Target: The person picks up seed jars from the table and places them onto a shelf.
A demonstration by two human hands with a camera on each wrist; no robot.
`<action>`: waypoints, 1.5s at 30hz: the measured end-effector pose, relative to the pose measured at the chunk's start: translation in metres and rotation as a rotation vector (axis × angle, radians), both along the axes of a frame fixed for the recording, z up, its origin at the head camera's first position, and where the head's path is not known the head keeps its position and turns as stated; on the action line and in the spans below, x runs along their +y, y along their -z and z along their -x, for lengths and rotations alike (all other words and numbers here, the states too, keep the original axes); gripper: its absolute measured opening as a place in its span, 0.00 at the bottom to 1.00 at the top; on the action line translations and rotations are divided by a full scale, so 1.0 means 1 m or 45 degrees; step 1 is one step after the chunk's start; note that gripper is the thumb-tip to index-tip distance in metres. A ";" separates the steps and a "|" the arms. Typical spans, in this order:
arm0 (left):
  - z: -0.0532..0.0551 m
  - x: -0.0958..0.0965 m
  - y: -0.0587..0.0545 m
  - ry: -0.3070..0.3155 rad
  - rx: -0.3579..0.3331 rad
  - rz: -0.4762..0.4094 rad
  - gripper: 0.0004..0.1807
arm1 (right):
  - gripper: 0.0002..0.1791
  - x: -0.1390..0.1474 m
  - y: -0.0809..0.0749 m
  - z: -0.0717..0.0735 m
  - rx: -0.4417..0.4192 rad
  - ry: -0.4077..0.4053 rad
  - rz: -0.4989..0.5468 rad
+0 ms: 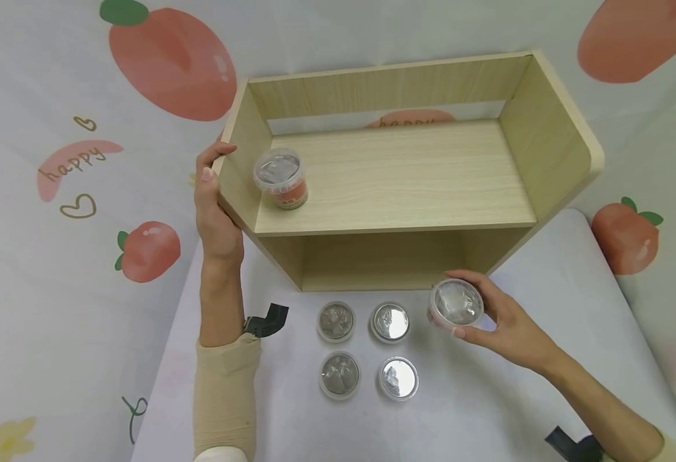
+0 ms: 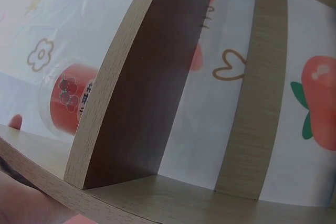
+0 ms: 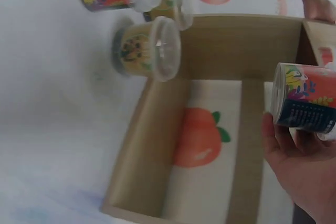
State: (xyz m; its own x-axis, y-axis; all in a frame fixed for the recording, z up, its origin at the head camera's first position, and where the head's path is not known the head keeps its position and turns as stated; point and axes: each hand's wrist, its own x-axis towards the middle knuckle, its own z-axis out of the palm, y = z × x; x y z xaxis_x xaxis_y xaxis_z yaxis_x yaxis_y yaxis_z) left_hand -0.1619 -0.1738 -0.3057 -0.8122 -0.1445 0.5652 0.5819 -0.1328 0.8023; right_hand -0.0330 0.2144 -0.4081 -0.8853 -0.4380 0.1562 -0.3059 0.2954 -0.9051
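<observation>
A light wooden two-tier shelf [image 1: 401,186] stands on the table. My left hand [image 1: 217,215] grips its left side panel, with fingertips over the edge. A plastic cup [image 1: 293,194] with a clear lid and red label stands on the upper board near that panel; the left wrist view shows its red wrap [image 2: 67,98]. My right hand [image 1: 511,327] holds another lidded cup [image 1: 459,301] in front of the shelf's lower right corner. In the right wrist view, that cup's label [image 3: 307,95] is red and dark blue with colourful flowers, and fingers curl beneath it.
Several more lidded cups [image 1: 336,321] stand in two rows on the white table [image 1: 459,417], before the shelf. Some have yellowish labels [image 3: 137,51]. The lower compartment [image 1: 384,260] is open at the front. A fruit-printed cloth [image 1: 326,38] hangs behind.
</observation>
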 end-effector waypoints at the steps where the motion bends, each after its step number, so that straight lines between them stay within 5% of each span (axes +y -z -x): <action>1: 0.000 0.000 0.000 0.000 0.001 -0.002 0.24 | 0.45 0.000 -0.003 0.001 0.003 -0.012 0.011; 16: 0.003 0.000 0.000 0.003 0.017 0.001 0.23 | 0.47 -0.011 -0.051 0.016 0.122 -0.226 0.033; 24: 0.001 0.002 -0.001 -0.006 0.005 0.000 0.23 | 0.48 -0.025 -0.075 0.025 0.056 -0.300 0.043; 45: -0.001 0.001 0.000 -0.021 0.005 0.009 0.24 | 0.42 -0.044 -0.108 0.071 0.018 -0.358 0.340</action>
